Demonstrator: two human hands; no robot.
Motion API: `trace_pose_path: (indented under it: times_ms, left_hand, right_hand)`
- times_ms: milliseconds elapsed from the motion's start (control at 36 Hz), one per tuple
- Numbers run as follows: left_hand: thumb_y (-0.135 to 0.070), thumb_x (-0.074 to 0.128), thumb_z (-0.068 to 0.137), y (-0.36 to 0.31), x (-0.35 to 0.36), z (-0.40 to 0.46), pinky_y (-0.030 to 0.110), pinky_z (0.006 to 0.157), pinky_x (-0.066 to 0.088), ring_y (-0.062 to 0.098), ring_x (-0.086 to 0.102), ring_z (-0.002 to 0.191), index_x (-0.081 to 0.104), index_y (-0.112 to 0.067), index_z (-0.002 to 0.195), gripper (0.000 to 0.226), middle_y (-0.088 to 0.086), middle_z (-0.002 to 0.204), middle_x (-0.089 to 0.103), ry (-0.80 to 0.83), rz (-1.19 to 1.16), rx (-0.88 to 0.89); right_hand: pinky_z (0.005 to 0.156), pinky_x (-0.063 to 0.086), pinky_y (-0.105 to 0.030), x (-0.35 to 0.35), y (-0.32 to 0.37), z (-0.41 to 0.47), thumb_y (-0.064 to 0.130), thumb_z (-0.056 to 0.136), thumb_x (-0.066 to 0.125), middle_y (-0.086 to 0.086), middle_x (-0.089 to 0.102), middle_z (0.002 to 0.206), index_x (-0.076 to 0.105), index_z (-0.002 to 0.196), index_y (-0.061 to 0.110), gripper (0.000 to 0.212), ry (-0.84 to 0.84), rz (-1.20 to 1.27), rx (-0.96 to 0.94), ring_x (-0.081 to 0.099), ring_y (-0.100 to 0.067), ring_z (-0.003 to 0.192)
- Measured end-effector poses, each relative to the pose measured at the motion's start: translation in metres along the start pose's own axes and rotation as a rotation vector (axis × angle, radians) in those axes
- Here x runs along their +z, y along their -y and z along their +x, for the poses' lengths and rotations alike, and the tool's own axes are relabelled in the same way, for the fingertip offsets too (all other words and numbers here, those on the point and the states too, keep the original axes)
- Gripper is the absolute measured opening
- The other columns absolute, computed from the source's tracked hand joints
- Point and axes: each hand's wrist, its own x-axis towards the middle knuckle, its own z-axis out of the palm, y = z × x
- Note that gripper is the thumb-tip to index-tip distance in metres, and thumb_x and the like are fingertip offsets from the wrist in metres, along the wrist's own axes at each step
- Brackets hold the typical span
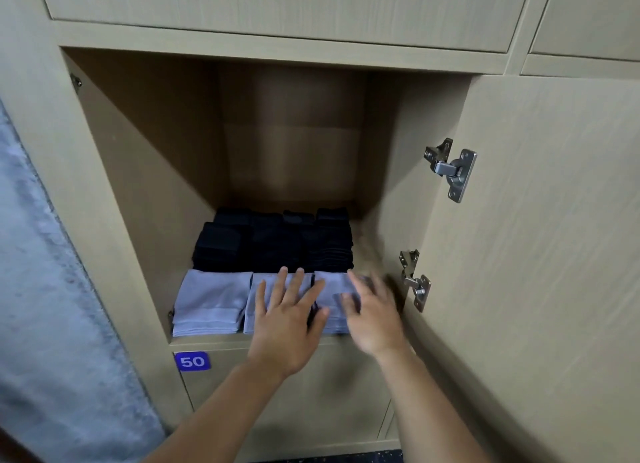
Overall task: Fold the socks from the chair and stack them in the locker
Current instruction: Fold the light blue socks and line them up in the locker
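The open locker (114, 192) holds folded socks on its floor. Three stacks of light lavender socks (211, 300) line the front edge, and several stacks of black socks (273, 241) fill the space behind them. My left hand (289, 317) lies with spread, straight fingers on the middle lavender stack. My right hand (370, 310), blurred by motion, has its fingers extended over the right lavender stack, next to the locker's right wall. Neither hand holds a sock. The chair is out of view.
The locker door (540, 220) stands open on the right, with two metal hinges (450, 168) on its inner edge. A blue label reading 50 (192, 361) marks the closed locker below. A grey wall (41, 272) runs along the left.
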Motion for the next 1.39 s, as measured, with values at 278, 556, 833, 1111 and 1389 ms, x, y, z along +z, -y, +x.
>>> trace_pose_path:
  times_ms: [278, 556, 833, 1111, 1389]
  left_hand:
    - [-0.057, 0.03, 0.101, 0.012, 0.031, -0.003, 0.061, 0.113, 0.02, 0.034, 0.046, 0.143, 0.055, -0.038, 0.146, 0.054, 0.008, 0.15, 0.055, 0.011, 0.147, -0.042]
    - [-0.063, 0.01, 0.1, 0.016, 0.035, 0.011, 0.058, 0.119, 0.0, 0.03, 0.022, 0.156, 0.033, -0.043, 0.157, 0.065, 0.004, 0.165, 0.033, 0.041, 0.122, -0.072]
    - [-0.065, -0.017, 0.085, 0.012, 0.032, 0.025, 0.057, 0.121, -0.012, 0.024, -0.008, 0.158, 0.004, -0.046, 0.161, 0.081, -0.002, 0.172, 0.002, 0.093, 0.136, -0.073]
    - [-0.057, 0.017, 0.106, 0.036, 0.024, 0.002, 0.053, 0.123, 0.007, 0.026, 0.018, 0.157, 0.046, -0.032, 0.153, 0.06, 0.006, 0.164, 0.036, -0.161, 0.021, -0.059]
    - [-0.068, -0.023, 0.091, 0.086, 0.013, -0.017, 0.053, 0.121, -0.015, 0.021, -0.002, 0.158, 0.025, -0.05, 0.157, 0.084, 0.001, 0.17, 0.02, -0.105, 0.051, -0.231]
  right_hand:
    - [0.127, 0.008, -0.038, 0.022, -0.001, -0.001, 0.041, 0.11, 0.029, -0.005, 0.007, 0.172, 0.026, 0.161, 0.029, 0.053, 0.115, -0.102, -0.07, 0.004, -0.025, 0.158]
    - [0.127, 0.005, -0.029, 0.022, -0.002, 0.014, 0.044, 0.111, 0.026, 0.001, -0.001, 0.172, 0.023, 0.162, 0.033, 0.052, 0.164, -0.127, -0.037, -0.002, -0.016, 0.158]
    - [0.127, 0.005, -0.03, 0.023, -0.002, 0.027, 0.044, 0.111, 0.022, 0.0, 0.001, 0.172, 0.02, 0.163, 0.031, 0.053, 0.177, -0.165, -0.049, -0.006, -0.014, 0.158]
    - [0.127, -0.001, -0.036, 0.015, 0.006, 0.026, 0.048, 0.11, 0.023, 0.002, 0.003, 0.173, 0.026, 0.161, 0.037, 0.052, 0.161, -0.148, 0.007, -0.002, -0.021, 0.158]
    - [0.128, 0.001, -0.045, 0.032, 0.013, 0.021, 0.056, 0.107, 0.02, 0.009, -0.001, 0.172, 0.023, 0.159, 0.046, 0.053, 0.142, -0.196, 0.028, -0.01, -0.021, 0.158]
